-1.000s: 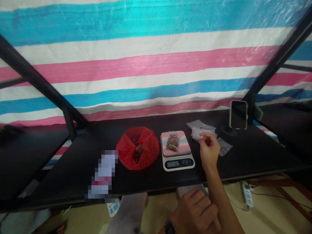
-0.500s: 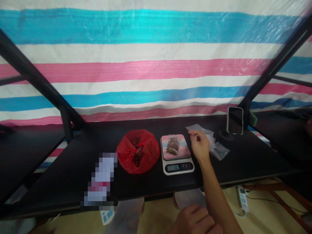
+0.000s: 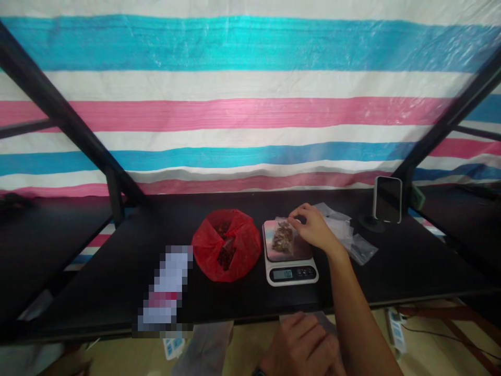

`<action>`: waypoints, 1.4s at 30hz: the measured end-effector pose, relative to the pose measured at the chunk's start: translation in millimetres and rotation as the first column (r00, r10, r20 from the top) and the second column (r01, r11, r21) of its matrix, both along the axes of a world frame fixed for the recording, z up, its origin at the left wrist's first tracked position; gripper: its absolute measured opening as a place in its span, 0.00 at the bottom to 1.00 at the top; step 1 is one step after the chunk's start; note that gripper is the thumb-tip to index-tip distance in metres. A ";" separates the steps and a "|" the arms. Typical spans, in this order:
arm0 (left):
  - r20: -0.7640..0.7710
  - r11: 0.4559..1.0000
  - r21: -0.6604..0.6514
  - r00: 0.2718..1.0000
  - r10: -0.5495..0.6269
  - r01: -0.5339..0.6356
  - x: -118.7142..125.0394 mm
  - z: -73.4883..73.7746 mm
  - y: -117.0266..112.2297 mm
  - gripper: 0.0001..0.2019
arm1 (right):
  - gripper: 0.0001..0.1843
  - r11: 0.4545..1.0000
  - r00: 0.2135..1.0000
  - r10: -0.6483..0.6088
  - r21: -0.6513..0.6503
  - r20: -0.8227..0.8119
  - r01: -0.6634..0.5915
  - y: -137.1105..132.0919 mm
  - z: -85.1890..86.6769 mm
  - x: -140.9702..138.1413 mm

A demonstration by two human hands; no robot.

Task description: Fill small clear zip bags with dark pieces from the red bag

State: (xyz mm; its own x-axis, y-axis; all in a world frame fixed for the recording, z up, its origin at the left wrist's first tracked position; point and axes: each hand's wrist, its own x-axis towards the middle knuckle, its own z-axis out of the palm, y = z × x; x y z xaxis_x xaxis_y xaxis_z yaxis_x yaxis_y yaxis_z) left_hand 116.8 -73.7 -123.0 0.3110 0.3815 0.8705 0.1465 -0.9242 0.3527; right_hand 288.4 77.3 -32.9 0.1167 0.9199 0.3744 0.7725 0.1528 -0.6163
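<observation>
A small clear plastic bag [image 3: 282, 238] filled with brown dried bits lies on the plate of a white digital kitchen scale [image 3: 274, 278], whose display seems to read 10.0. My right hand [image 3: 311, 225] reaches over the scale from the right, thumb and fingertips pinched at the bag's upper right corner. Low at the front, below the table edge, my left hand [image 3: 301, 344] is closed with its fingers curled and its palm hidden; nothing shows in it. Left of the scale stands an open red plastic bag [image 3: 245, 250] with more dark brown bits inside.
Several flat clear plastic bags [image 3: 362, 249] lie right of the scale, partly behind my right arm. Farther right a phone-like device [image 3: 387, 199] stands on a round base. A blurred-out item [image 3: 168, 287] lies front left on the black table [image 3: 129, 250]. Slanted black posts rise at both sides.
My right hand has moved left from beside the scale to the bag's top corner and now pinches it. My left hand has risen slightly. The whole view has shifted a little.
</observation>
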 end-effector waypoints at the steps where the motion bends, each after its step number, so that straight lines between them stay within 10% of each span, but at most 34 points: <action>1: 0.025 0.998 0.030 0.998 0.056 -0.056 -6.4 11.7 6.3 0.10 | 0.06 0.999 0.997 0.050 0.021 -0.053 -0.049 -3.3 6.5 -1.0; 4: 0.164 0.968 0.009 0.955 0.246 -0.251 -23.2 53.6 40.9 0.11 | 0.06 0.978 0.953 0.205 0.078 -0.222 -0.193 -18.2 30.1 -5.8; 7: 0.149 0.845 -0.351 0.867 0.476 -0.404 -29.9 95.8 89.2 0.12 | 0.07 0.969 0.920 0.244 0.119 -0.305 -0.218 -35.2 52.3 -13.5; 11: 0.022 0.733 -0.673 0.988 0.150 -0.096 -27.8 124.1 133.5 0.11 | 0.04 0.962 0.904 0.246 0.207 -0.351 -0.181 -46.5 65.0 -24.7; 23: 0.349 0.613 -0.780 0.899 0.263 0.124 -27.8 105.2 134.7 0.12 | 0.09 0.938 0.772 0.341 0.245 -0.537 -0.245 -26.4 37.5 -39.9; 31: 0.456 0.426 -0.839 0.865 0.209 0.339 -33.2 84.1 123.0 0.18 | 0.17 0.939 0.670 0.342 0.258 -0.659 -0.226 -27.6 31.2 -48.6; 42: 0.404 0.512 -0.829 0.875 0.266 0.227 -38.1 83.3 119.5 0.18 | 0.20 0.963 0.536 0.262 0.252 -0.803 -0.094 -39.0 7.6 -62.4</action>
State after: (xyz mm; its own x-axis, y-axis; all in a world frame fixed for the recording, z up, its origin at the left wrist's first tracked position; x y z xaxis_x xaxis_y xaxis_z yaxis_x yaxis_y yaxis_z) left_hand 78.7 45.8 -39.6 -0.0129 0.9891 0.1467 -0.2322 -0.1457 0.9617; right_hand 226.0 38.3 -25.3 0.2897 0.8945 0.3404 -0.1177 0.3862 -0.9149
